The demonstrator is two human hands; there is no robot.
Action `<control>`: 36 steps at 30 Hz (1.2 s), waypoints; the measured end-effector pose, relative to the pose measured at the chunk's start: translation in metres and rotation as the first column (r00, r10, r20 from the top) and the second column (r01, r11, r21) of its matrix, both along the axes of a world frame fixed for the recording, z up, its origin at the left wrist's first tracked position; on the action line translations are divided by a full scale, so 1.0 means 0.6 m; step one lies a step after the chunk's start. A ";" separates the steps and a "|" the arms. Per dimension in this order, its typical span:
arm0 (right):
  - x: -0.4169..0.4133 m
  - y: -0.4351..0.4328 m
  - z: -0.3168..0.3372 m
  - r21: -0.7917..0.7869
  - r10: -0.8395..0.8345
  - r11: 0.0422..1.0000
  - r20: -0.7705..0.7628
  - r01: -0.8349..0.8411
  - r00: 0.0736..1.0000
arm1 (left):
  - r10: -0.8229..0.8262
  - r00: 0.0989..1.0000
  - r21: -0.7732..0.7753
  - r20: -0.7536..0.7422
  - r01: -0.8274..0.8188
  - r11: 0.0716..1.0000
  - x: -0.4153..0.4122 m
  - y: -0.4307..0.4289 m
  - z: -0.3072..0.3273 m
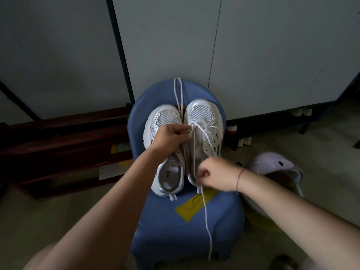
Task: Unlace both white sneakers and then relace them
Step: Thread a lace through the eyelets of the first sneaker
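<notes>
Two white sneakers stand side by side on a blue plastic stool [165, 221], toes pointing away from me. The left sneaker [165, 121] has no lace in its eyelets; a loose white lace [178, 90] lies between the toes and runs over the stool's far edge. The right sneaker [204, 117] has a lace partly threaded near the toe. My left hand [169, 138] pinches that lace at the lowest eyelets. My right hand [216, 173] grips the lace over the heel opening, and its free end [206, 221] hangs down the stool's front.
Yellow tape [191, 205] is stuck on the stool seat. A pale purple helmet-like object [272, 164] lies on the floor to the right. Dark wooden furniture [64, 149] stands at the left, and white cabinet panels [175, 45] rise right behind the stool.
</notes>
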State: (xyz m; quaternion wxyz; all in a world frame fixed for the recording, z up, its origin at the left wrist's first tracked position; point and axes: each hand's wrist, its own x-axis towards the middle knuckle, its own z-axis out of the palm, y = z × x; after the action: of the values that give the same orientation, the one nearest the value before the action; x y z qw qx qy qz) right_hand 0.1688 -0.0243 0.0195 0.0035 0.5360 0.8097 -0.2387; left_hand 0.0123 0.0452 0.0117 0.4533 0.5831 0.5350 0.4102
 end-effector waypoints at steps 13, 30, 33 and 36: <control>-0.028 0.091 -0.011 -0.096 -0.532 0.766 -0.649 0.635 0.543 | -0.034 0.999 -0.018 0.009 0.034 0.999 -0.007 0.005 -0.002; 0.018 0.022 0.012 -0.607 -0.183 0.795 -0.271 -0.021 0.945 | 0.050 0.998 0.002 0.022 -0.051 0.999 0.008 0.001 -0.001; 0.017 0.037 0.016 -0.446 -0.379 0.880 -0.450 0.164 0.809 | 0.041 0.999 0.013 0.011 -0.041 0.999 0.007 0.001 -0.003; 0.010 0.052 0.013 -0.313 -0.502 0.863 -0.616 0.396 0.607 | 0.018 1.000 0.024 -0.023 -0.017 1.000 0.005 0.001 -0.002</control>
State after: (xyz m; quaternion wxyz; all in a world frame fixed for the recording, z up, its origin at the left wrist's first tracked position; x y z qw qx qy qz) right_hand 0.1749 0.0069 0.0272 -0.3137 0.5948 0.5729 -0.4686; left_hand 0.0155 0.0457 0.0103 0.4367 0.5884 0.5403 0.4138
